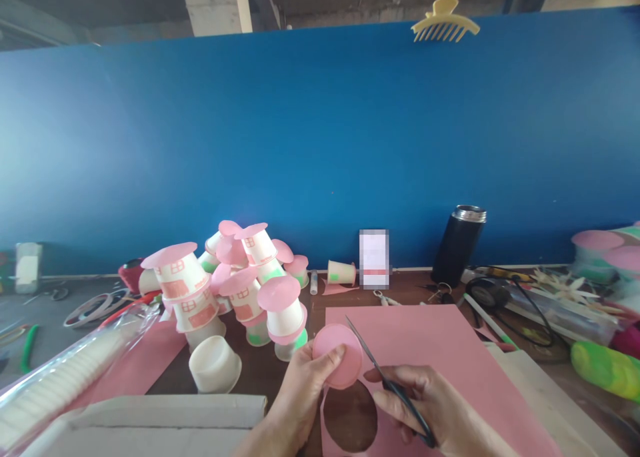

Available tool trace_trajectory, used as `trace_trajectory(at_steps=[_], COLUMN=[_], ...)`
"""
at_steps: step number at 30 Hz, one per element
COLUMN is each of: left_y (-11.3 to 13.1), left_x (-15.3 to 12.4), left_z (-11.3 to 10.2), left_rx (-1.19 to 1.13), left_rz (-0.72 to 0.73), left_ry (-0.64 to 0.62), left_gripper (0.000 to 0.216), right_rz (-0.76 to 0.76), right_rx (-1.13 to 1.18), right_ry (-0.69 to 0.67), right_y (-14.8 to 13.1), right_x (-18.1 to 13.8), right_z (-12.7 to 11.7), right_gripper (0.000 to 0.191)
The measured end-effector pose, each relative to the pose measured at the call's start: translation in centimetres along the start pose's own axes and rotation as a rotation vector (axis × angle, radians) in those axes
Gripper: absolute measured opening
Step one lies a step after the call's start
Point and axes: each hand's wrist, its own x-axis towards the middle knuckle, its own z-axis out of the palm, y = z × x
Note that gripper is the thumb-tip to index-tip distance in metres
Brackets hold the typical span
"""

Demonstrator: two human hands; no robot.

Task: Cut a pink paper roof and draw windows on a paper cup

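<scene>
My left hand (306, 385) pinches a round pink paper disc (339, 358), its thumb lying across the front. In my right hand (419, 403) is a pair of dark-handled scissors (400, 393); the narrow blades point up and left, close beside the disc's right edge. Under both hands lies a large pink paper sheet (415, 337) with a big round hole cut in it, through which brown tabletop shows. Left of my hands stand several stacked paper cups (187, 280) topped with pink discs, some with drawn windows and doors. A plain white cup (213, 363) sits upside down in front of them.
A long sleeve of white cups (75, 370) and a cardboard piece (165, 417) lie at the left. Behind are a glue stick (314, 282), a cup on its side (341, 272), an upright phone (374, 259) and a black flask (459, 247). Cables and a green-yellow object (603, 370) occupy the right.
</scene>
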Motion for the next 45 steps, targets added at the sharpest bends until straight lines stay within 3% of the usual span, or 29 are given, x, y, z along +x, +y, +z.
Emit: trace_trajectory(at_steps=[17,33,45], left_y=[-0.1,-0.1,-0.2], left_x=[-0.1,-0.1,0.0], left_z=[0.1,0.1,0.0], left_rx=[0.042,0.099,0.065], left_rz=[-0.009,0.005,-0.002], left_ry=[0.020,0.136,0.086], left_gripper=[0.032,0.031,0.025], right_rz=[0.036,0.016,0.002], right_rx=[-0.009,-0.052,-0.067], right_ry=[0.012,-0.020,-0.051], right_y=[-0.3,-0.6,-1.5], right_x=[-0.1,-0.3,-0.7], right_z=[0.1,0.0,0.1], right_gripper=[0.055,0.052,0.050])
